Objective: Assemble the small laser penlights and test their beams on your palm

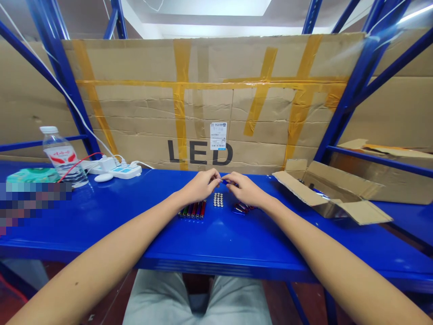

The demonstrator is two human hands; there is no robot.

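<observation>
My left hand [202, 184] and my right hand [244, 188] meet above the blue shelf top [135, 225], fingertips pinched together on a small dark-blue item [226, 182] held between them. Under the left hand lies a row of coloured pen-like sticks [193, 211]. Between the hands sits a tight cluster of small silver button cells [218, 200]. Below the right hand is a small pile of red and blue pieces [242, 208].
An open cardboard box [333, 192] lies to the right. A water bottle [62, 158], a white power strip [120, 170], a white mouse [103, 177] and a green tissue pack [33, 175] stand at the left. A taped cardboard sheet marked LED [209, 99] forms the back wall.
</observation>
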